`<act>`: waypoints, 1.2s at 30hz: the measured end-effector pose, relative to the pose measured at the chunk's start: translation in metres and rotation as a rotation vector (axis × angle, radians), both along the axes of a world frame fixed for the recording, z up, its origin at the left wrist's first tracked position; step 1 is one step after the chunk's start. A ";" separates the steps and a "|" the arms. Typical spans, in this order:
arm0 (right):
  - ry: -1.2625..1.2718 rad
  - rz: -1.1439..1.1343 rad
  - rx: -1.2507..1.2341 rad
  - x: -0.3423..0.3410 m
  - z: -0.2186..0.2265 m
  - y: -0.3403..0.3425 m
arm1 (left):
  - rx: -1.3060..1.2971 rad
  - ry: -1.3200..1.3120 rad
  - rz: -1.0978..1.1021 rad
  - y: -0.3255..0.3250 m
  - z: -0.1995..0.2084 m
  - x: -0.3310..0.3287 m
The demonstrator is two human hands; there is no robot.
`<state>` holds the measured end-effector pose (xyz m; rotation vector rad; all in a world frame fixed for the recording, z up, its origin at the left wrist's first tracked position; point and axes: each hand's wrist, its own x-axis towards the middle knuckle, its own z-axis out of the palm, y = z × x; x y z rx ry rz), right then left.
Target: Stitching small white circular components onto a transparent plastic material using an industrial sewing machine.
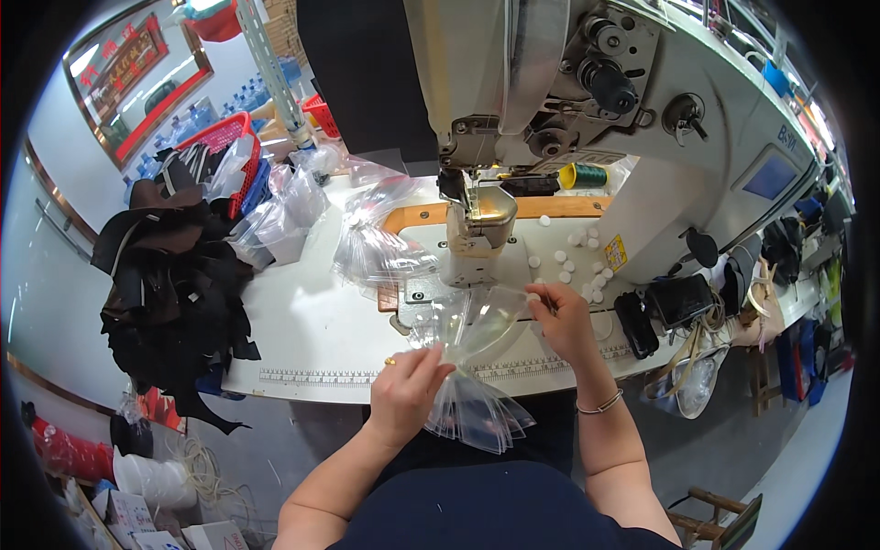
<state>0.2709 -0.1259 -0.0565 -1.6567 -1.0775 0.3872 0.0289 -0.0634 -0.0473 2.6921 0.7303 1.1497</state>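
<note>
My left hand (405, 396), with a ring on one finger, is closed round the gathered middle of a bundle of clear plastic sheets (483, 417). The sheets fan out below it over the table's front edge and spread above it toward the sewing machine (477, 220). My right hand (564, 316), a bracelet at its wrist, pinches the upper right corner of the top sheet just right of the machine's post. Something small and whitish may lie at those fingertips; I cannot make it out. Several small white discs (587, 240) lie scattered on the table beyond that hand.
Another pile of clear plastic pieces (380, 243) lies left of the post. Black cut pieces (174, 293) hang over the table's left end, near a red basket (240, 160). A green thread cone (584, 176) stands behind. Dark cases (674, 302) sit at the right edge.
</note>
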 end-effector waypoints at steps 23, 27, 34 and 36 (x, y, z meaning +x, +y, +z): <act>0.458 0.155 0.025 -0.004 0.024 -0.025 | 0.084 0.223 -0.545 0.050 0.017 0.071; 0.658 0.314 -0.006 -0.001 0.037 -0.019 | 0.211 0.074 -0.889 0.022 0.042 0.038; 0.501 0.346 -0.074 -0.024 0.013 0.002 | -0.221 -0.682 -0.762 -0.020 0.103 -0.046; 0.458 0.371 -0.055 -0.028 0.026 -0.002 | 0.048 -0.683 -0.337 -0.015 0.115 -0.043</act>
